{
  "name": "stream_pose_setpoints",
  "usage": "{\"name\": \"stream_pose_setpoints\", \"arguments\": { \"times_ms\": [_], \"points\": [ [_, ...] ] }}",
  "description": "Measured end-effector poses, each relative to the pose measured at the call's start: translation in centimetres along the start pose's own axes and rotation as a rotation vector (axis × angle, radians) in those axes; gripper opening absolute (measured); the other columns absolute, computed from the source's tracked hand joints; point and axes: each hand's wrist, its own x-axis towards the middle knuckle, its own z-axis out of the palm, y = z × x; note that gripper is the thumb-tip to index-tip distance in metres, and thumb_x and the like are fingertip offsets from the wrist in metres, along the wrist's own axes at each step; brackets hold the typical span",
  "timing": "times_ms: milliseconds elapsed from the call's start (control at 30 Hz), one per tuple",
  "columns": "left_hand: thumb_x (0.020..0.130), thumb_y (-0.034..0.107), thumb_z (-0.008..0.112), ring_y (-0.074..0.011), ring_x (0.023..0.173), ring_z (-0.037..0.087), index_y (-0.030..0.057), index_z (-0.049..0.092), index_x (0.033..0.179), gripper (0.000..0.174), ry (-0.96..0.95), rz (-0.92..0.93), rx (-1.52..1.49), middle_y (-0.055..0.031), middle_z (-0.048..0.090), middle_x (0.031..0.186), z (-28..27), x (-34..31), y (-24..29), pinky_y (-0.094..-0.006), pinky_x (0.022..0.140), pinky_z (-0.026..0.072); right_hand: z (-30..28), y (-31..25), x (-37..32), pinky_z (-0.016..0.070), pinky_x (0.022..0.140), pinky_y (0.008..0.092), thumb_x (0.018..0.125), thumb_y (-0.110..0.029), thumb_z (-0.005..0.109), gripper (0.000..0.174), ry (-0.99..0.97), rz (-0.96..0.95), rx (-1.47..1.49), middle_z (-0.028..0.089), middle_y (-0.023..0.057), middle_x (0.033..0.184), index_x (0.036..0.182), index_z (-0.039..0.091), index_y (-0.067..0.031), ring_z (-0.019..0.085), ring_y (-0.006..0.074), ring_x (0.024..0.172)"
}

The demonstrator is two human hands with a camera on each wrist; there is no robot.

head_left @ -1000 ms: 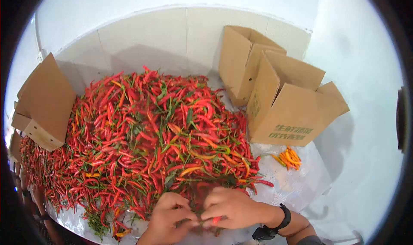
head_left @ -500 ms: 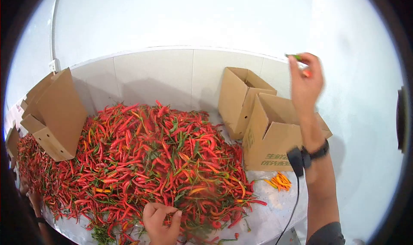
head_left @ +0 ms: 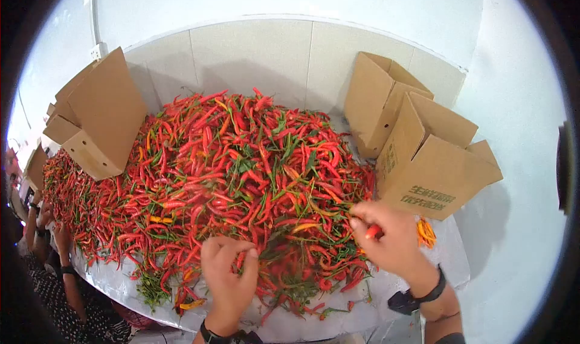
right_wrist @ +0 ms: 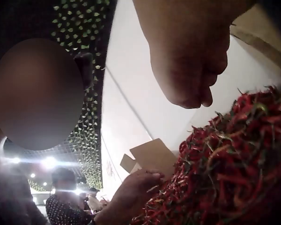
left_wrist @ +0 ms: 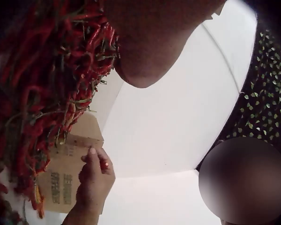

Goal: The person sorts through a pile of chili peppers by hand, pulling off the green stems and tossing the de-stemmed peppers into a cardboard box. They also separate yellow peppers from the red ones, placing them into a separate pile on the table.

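Observation:
A large heap of red chilies (head_left: 205, 181), mixed with green stems, leaves and some orange ones, covers the table. My left hand (head_left: 229, 274) is over its front edge, fingers bent, the thumb and forefinger tips close together; no held thing shows there. To the right, my right hand (head_left: 386, 238) reaches over the heap's right side with curled fingers. Among those fingers shows a bright red piece (head_left: 373, 231), like a chili end, the rest of it hidden. In the right wrist view my left hand (right_wrist: 136, 187) is beside the heap.
Two brown cartons (head_left: 438, 175) stand open at the back right, with a few orange chilies (head_left: 426, 232) in front. Another carton (head_left: 106, 120) leans at the left. Other people's arms (head_left: 66, 244) reach in at the far left. A pale wall (head_left: 266, 48) runs behind.
My right hand worked beside the left, rose near the cartons with a green piece, and is now back low at the heap's right side without that piece showing. The head view shifted.

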Motion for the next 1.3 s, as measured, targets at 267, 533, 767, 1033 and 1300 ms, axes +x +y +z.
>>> {"name": "stream_pose_setpoints", "arguments": {
  "times_ms": [267,533,767,1033,1300],
  "points": [
    [0.073,-0.003,0.065,-0.0271,0.088,0.052,0.0052,0.064,0.085,0.014,0.129,-0.034,0.22,-0.0092,0.055,0.088,-0.4,0.5,-0.7,-0.0388,0.081,0.0406,5.6,4.2,-0.6,0.0528,0.068,0.0367,0.085,-0.016,0.071,0.015,0.143,0.028,0.04,0.067,0.0111,0.094,0.098,0.07,-0.0079,0.067,0.0279,0.083],
    [0.076,0.003,0.075,-0.0248,0.088,0.054,0.0045,0.065,0.083,0.013,-0.023,0.088,0.198,-0.008,0.056,0.089,1.3,-0.2,0.1,-0.0369,0.08,0.0426,7.6,3.9,-0.1,0.0505,0.064,0.0409,0.084,-0.017,0.071,0.015,0.029,0.06,0.043,0.065,0.0101,0.089,0.097,0.069,-0.0089,0.064,0.0313,0.075],
    [0.073,0.003,0.077,-0.023,0.084,0.054,0.0045,0.066,0.081,0.013,-0.088,0.102,0.107,-0.0077,0.055,0.088,1.4,-0.6,0.6,-0.0349,0.075,0.0426,6.0,2.9,-1.8,0.0508,0.064,0.037,0.081,-0.01,0.073,0.013,0.007,0.023,0.063,0.065,0.0089,0.085,0.092,0.068,-0.0075,0.065,0.0274,0.074],
    [0.072,0.003,0.077,-0.0236,0.082,0.053,0.0042,0.066,0.08,0.014,-0.137,0.104,0.083,-0.0083,0.055,0.085,1.7,-0.6,0.6,-0.0354,0.073,0.0421,4.6,5.7,-1.5,0.0515,0.074,0.0384,0.085,-0.002,0.059,0.037,0.213,0.225,0.123,0.064,0.015,0.096,0.122,0.057,-0.0064,0.065,0.0293,0.089],
    [0.071,0.004,0.078,-0.0244,0.081,0.053,0.0028,0.064,0.078,0.015,-0.151,0.131,0.074,-0.0089,0.055,0.084,1.8,-0.7,0.8,-0.0361,0.072,0.0425,3.0,6.8,-0.9,0.049,0.07,0.0238,0.096,-0.005,0.054,0.026,0.052,0.648,0.925,0.067,0.0051,0.102,0.122,0.057,-0.0062,0.061,0.0088,0.082]
  ]
}}
